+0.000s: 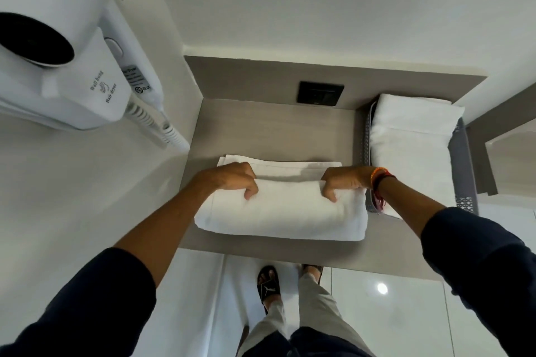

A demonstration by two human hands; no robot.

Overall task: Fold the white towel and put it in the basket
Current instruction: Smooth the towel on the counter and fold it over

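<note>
A white towel lies partly folded on a grey-brown wooden shelf, its near part doubled over into a thick fold. My left hand grips the fold's upper edge at the left, fingers curled over it. My right hand, with orange and red threads at the wrist, grips the same edge at the right. The grey perforated basket stands at the shelf's right end, right beside the towel, with another folded white towel filling it.
A white wall-hung hair dryer with a coiled cord juts out at the upper left, close to my left arm. A black wall socket sits behind the shelf. Below the shelf's front edge are my sandalled feet on a glossy white floor.
</note>
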